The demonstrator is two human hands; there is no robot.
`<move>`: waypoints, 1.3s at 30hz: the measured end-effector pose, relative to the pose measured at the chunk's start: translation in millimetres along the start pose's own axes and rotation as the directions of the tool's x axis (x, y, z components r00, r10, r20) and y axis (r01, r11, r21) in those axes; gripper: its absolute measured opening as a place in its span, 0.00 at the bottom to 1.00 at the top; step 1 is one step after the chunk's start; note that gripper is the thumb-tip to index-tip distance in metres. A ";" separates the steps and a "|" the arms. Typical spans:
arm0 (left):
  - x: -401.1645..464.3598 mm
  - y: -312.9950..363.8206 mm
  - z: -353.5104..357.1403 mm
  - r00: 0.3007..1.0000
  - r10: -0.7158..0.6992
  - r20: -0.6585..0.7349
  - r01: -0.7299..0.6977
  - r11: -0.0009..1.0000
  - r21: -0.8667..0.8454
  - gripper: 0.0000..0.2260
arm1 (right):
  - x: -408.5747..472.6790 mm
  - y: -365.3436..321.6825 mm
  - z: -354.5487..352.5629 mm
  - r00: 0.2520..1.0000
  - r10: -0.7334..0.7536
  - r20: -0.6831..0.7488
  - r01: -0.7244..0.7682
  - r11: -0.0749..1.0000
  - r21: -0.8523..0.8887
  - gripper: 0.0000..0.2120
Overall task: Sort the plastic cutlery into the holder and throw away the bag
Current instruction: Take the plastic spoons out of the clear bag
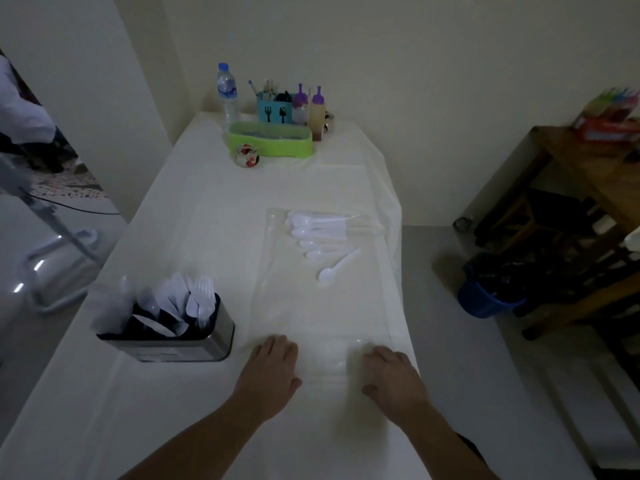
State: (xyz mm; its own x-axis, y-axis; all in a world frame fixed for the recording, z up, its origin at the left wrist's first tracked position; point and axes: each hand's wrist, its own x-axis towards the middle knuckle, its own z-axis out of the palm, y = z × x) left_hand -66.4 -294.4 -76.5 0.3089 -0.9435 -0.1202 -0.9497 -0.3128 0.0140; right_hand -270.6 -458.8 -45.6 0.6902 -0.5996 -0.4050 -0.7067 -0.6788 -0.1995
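Note:
A clear plastic bag (304, 306) lies flat along the right half of the white-covered table (194, 209). Several white plastic spoons (322, 230) sit bunched at its far end, and one spoon (337, 266) lies a little apart from them. A metal cutlery holder (194, 341) at the left front holds white forks and knives upright. My left hand (273, 368) and my right hand (393, 375) are both on the bag's near end, with fingers curled down onto the plastic and holding it. The plastic bunches up by my right hand.
At the table's far end stand a water bottle (228, 95), a green tray (270, 138), a teal utensil caddy (275, 110) and purple-capped sauce bottles (317, 112). On the floor to the right is a blue bin (491, 292) lined with a black bag, beside a wooden table (588, 161).

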 end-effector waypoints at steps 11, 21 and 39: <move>5.8 4.9 -7.6 0.997 -0.015 0.072 0.017 0.999 -0.028 0.22 | 2.3 2.7 2.0 0.997 -0.035 -0.072 0.029 0.996 -0.081 0.14; -26.4 0.5 -12.8 1.000 0.000 0.027 0.001 0.999 -0.050 0.23 | -14.0 -20.1 14.1 0.984 -0.015 -0.178 -0.027 0.971 -0.236 0.05; -137.7 17.6 -33.4 0.483 -0.534 0.694 0.651 -0.311 -0.692 0.10 | -140.2 -157.5 67.7 0.963 -0.254 0.088 0.258 0.965 -0.048 0.14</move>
State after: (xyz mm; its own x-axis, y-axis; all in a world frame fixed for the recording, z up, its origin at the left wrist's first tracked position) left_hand -123.9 -173.7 -26.5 0.6209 -0.2123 -0.7546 0.5321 -0.5927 0.6046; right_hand -266.7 -239.1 -17.8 0.8304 -0.3681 -0.4184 -0.4960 -0.8303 -0.2541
